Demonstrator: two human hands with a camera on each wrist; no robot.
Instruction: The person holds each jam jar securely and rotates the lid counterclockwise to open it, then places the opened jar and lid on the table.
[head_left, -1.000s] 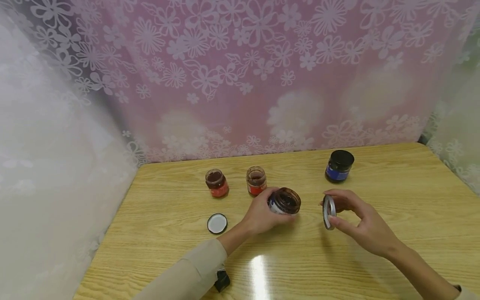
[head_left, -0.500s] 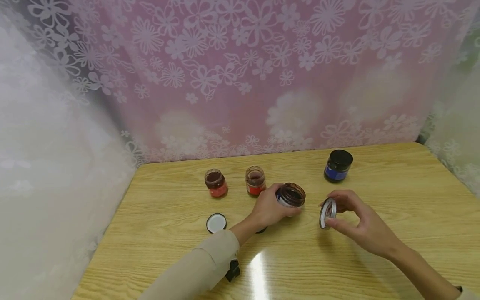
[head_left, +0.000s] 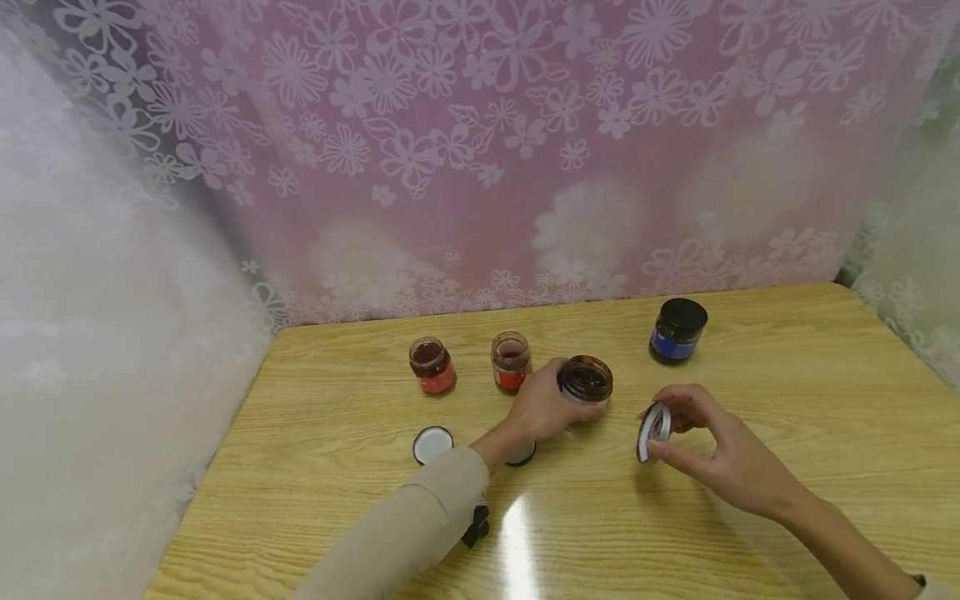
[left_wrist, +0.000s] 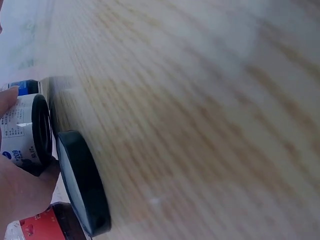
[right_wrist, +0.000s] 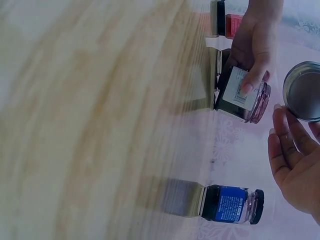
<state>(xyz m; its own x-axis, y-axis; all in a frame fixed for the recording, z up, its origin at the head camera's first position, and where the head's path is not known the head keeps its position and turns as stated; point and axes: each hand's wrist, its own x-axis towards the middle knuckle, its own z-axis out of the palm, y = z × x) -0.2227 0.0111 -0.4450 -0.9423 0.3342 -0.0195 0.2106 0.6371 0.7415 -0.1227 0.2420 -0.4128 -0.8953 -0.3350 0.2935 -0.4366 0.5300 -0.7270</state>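
Note:
My left hand (head_left: 546,404) grips an open glass jar (head_left: 587,380) with dark residue inside and a white label. The jar stands upright, on or very close to the table. In the left wrist view the jar (left_wrist: 20,130) shows its dark base beside the fingers. My right hand (head_left: 723,454) pinches a metal lid (head_left: 654,432) on edge between thumb and fingers, to the right of the jar and apart from it. The right wrist view shows the round inside of that lid (right_wrist: 304,92).
Two open jars with red labels, one left (head_left: 432,367) and one nearer the left hand (head_left: 512,362), stand behind. A capped blue-label jar (head_left: 677,332) is at the back right. Two lids lie on the table, one (head_left: 433,446) further left, another (head_left: 522,454) partly under the left forearm.
My left hand has carried the open jar right and slightly away, uncovering a lid near the forearm. The right hand has barely moved; its lid has turned and shifted slightly left.

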